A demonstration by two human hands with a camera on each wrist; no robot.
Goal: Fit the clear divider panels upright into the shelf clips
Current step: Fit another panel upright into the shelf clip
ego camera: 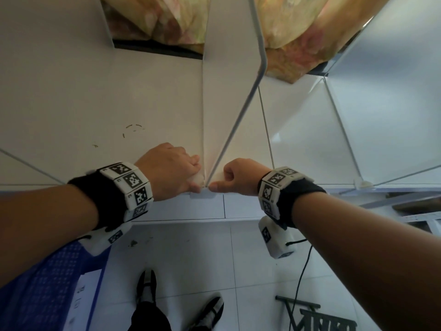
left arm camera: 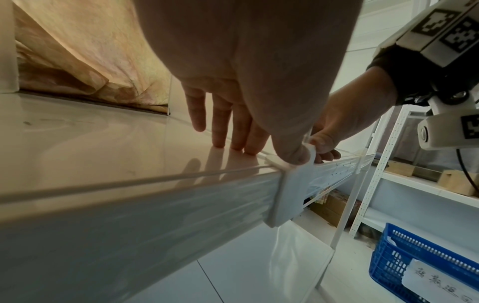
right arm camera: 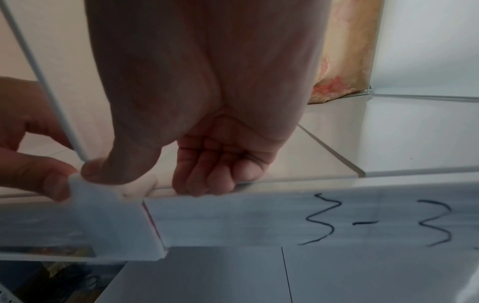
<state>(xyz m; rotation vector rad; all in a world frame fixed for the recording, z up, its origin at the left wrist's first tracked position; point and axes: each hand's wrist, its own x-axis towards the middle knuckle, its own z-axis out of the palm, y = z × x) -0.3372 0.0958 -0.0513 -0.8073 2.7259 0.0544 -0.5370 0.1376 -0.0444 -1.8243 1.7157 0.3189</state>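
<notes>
A clear divider panel point(ego camera: 238, 120) stands upright on the white shelf point(ego camera: 95, 91), its front edge running down to a white clip point(ego camera: 202, 193) on the shelf's front lip. My left hand point(ego camera: 181, 170) is just left of the panel's foot; its fingers point(left arm camera: 220, 127) lie straight with the tips on the shelf top, and its thumb presses on the clip point(left arm camera: 290, 192). My right hand point(ego camera: 229, 177) is just right of the panel, its fingers point(right arm camera: 212, 176) curled into the palm and holding nothing. Its thumb pushes against the clip point(right arm camera: 111, 217) at the panel's lower corner.
Another clear divider point(ego camera: 338, 120) stands to the right in its own clip point(ego camera: 362, 183), and a further panel edge point(ego camera: 31, 166) shows at the left. Patterned cloth point(ego camera: 167, 17) hangs behind the shelf. A blue crate point(left arm camera: 414, 256) sits on the tiled floor below.
</notes>
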